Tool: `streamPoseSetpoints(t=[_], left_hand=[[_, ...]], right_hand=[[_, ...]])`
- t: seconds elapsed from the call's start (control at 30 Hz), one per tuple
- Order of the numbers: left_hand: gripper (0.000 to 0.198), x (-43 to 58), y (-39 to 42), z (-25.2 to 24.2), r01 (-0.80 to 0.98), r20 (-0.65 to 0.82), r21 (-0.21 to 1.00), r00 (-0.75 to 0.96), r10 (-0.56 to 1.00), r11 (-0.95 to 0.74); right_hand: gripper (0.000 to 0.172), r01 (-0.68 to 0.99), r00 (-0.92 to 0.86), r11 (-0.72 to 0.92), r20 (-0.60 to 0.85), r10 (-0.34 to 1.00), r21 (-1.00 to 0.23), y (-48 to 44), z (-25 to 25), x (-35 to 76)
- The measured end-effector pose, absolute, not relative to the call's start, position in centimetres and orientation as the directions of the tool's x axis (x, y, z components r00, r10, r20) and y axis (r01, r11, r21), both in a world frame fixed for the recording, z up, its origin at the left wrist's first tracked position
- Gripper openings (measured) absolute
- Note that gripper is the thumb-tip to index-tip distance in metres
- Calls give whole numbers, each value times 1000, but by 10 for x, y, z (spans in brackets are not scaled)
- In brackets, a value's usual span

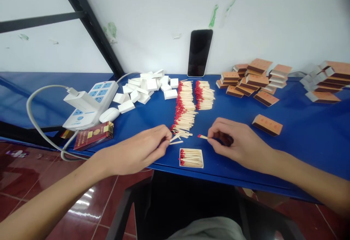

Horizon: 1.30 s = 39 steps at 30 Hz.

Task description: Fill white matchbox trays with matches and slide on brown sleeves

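Observation:
Several matches stick out from the pinched fingers of my left hand, their plain wooden ends pointing right. Between thumb and forefinger, my right hand grips one match with its red head turned left. Below and between both hands lies a white matchbox tray, partly filled with red-headed matches. Behind my hands stretches a long row of loose matches, its near end close to my left fingertips. A shorter pile of matches sits to its right.
White trays are heaped at the back left. Orange-brown matchbox sleeves pile up at the back right, with one sleeve nearer my right hand. A phone leans on the wall. A power strip and red pack occupy the left.

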State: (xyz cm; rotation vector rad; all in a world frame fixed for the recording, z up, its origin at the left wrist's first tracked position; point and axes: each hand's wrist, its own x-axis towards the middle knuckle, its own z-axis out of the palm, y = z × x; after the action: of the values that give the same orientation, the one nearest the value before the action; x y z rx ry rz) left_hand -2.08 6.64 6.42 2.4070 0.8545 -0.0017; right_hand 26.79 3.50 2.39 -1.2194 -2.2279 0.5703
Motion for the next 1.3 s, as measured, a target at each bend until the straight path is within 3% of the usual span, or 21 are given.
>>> streamPoseSetpoints(t=[0.27,0.47,0.6,0.8,1.0,1.13,1.3], left_hand=[[14,13,45,58,498,-40,322,857,514,-805],[12,12,46,55,517,-41,473,822,568,-714],[16,3,44,52,501,38,557,781,623,-662],[20,-9,40,48,486,70,589,766,640,-646],[28,-4,39,39,514,104,582,722,684,-630],[21,-1,37,34,515,146,580,697,702,-631],[13,0,32,27,505,128,587,714,688,-633]], right_hand=[[6,499,-483,537,296,824,-680,20,29,263],[11,533,-582,598,254,773,-599,9,33,239],[9,589,-583,581,203,787,-562,9,34,232],[6,652,-538,553,198,819,-519,10,36,239],[27,593,-635,599,144,759,-538,27,44,238],[33,562,-753,699,76,654,-443,44,43,233],[17,493,-853,834,51,519,-248,56,36,231]])
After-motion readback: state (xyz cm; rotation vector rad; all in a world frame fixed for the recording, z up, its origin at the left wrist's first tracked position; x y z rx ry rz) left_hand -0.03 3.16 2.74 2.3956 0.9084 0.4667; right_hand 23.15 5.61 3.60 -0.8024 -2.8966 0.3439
